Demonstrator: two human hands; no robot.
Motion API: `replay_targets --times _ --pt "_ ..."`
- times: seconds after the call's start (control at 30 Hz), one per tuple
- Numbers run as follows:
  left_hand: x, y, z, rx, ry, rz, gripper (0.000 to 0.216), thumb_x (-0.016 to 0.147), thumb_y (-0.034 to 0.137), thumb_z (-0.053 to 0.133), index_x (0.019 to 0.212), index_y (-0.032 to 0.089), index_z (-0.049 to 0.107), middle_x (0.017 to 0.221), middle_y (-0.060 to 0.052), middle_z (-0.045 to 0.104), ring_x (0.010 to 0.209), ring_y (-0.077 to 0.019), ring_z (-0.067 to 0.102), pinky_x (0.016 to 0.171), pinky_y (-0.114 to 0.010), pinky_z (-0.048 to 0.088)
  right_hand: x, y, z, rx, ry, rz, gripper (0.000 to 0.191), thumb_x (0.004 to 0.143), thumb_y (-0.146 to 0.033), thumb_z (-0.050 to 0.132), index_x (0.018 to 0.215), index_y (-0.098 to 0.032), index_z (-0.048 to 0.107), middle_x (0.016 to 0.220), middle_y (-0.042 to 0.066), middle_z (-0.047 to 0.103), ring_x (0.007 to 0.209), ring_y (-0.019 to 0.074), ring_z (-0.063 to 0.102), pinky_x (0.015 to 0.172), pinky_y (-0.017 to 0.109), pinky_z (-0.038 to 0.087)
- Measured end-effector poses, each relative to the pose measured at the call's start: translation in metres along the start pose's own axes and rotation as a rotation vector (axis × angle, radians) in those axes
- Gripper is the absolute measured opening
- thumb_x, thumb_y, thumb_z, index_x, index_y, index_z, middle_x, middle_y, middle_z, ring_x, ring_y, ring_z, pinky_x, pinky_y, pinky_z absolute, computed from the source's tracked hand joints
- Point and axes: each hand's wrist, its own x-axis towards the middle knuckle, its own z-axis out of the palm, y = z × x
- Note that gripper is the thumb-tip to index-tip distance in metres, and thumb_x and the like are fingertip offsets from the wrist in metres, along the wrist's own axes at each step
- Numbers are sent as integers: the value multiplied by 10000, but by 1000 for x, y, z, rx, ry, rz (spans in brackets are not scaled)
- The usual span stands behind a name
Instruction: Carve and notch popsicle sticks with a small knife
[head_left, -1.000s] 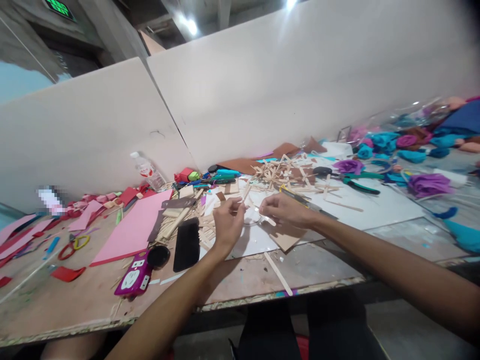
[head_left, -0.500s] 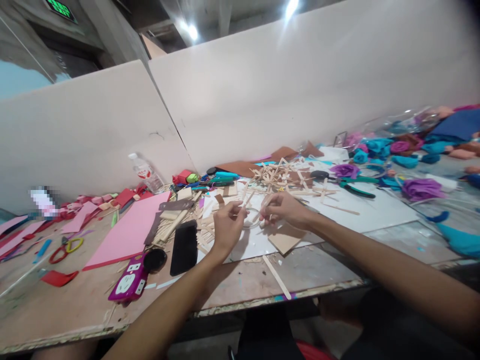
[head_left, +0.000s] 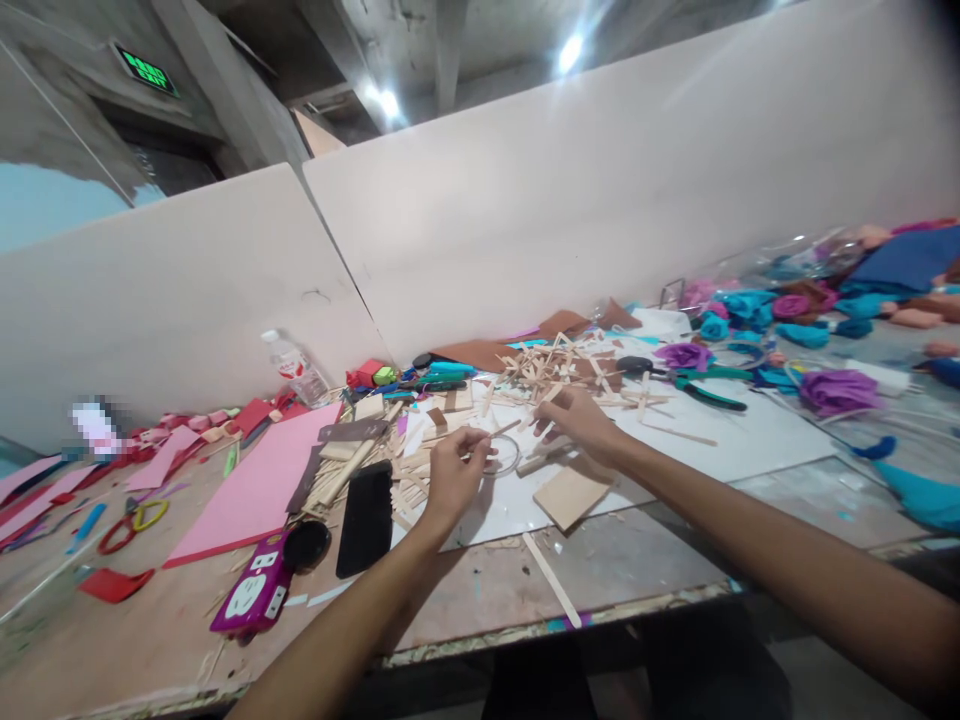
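My left hand (head_left: 454,472) is closed in a pinch on a thin wooden stick (head_left: 501,430) held just above the table. My right hand (head_left: 576,420) reaches forward over the near edge of a heap of wooden sticks (head_left: 570,365), fingers curled and touching sticks there; whether it grips one I cannot make out. A clear tape ring (head_left: 504,455) lies on the white sheet (head_left: 739,425) between the two hands. A small square wooden board (head_left: 571,494) rests just below my right wrist.
A black phone (head_left: 365,518), a purple power strip (head_left: 251,596) and a pink foam sheet (head_left: 259,480) lie to the left. Green-handled pliers (head_left: 701,388) and purple and blue fabric flowers (head_left: 840,365) fill the right. A water bottle (head_left: 294,366) stands against the partition.
My right hand has moved away from my left, forward and right to the stick heap. My left hand stays put, holding its stick. The camera tilted up slightly.
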Motion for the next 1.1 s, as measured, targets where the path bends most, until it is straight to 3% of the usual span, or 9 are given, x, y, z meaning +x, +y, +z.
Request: replay_targets --times 0.13,0.23,0.3,0.4,0.5,0.7,0.9,1.1 --pt "2 1 -1 -12 -26 -8 328 868 485 726 863 167 647 815 -50 686 694 -182 738 535 -254 605 0 2 -2 -23 24 -42 142 941 -266 691 1008 -157 630 750 -24 659 601 115 618 562 239 530" --pt "6 5 -8 -4 -3 0 343 894 520 690 885 185 615 823 -33 647 717 -167 717 515 -223 578 -2 3 0 -42 32 -80 320 809 -185 649 1113 -206 552 586 -101 564 464 110 517 442 199 415" --pt "9 7 -14 6 31 2 335 925 526 653 928 196 602 826 -26 637 722 -158 703 514 -211 566 -3 5 2 -60 29 -106 476 772 -198 620 1233 -224 505 613 -111 559 454 107 488 416 194 382" --pt "14 9 -23 13 59 -1 332 953 534 612 967 204 578 813 -22 646 661 -144 676 487 -204 538 -3 9 5 -87 7 -157 555 763 -242 605 1304 -231 482 732 -71 610 535 122 545 445 209 415" --pt "16 7 -26 20 64 3 310 956 508 610 968 200 587 815 -25 659 627 -135 660 467 -191 502 -4 11 7 -118 -17 -206 529 786 -272 607 1303 -222 510 800 -35 628 620 139 578 493 232 441" --pt "10 4 -17 61 28 38 179 890 354 682 875 177 694 830 -51 698 738 -166 679 564 -222 533 -5 15 12 -189 -19 -245 420 861 -345 621 1244 -172 609 831 15 637 673 152 568 538 277 449" --pt "7 2 -14 76 -6 56 140 855 295 721 933 187 763 878 -66 750 806 -201 710 611 -254 557 -5 19 9 -283 -18 -279 395 927 -374 600 1266 -176 640 906 50 668 767 188 604 651 342 507" --pt "9 -2 -14 44 -41 27 129 829 305 763 873 188 795 827 -66 774 696 -197 724 554 -267 576 -8 16 8 -384 -20 -333 442 945 -313 579 1378 -231 601 969 53 673 861 220 632 774 386 520"
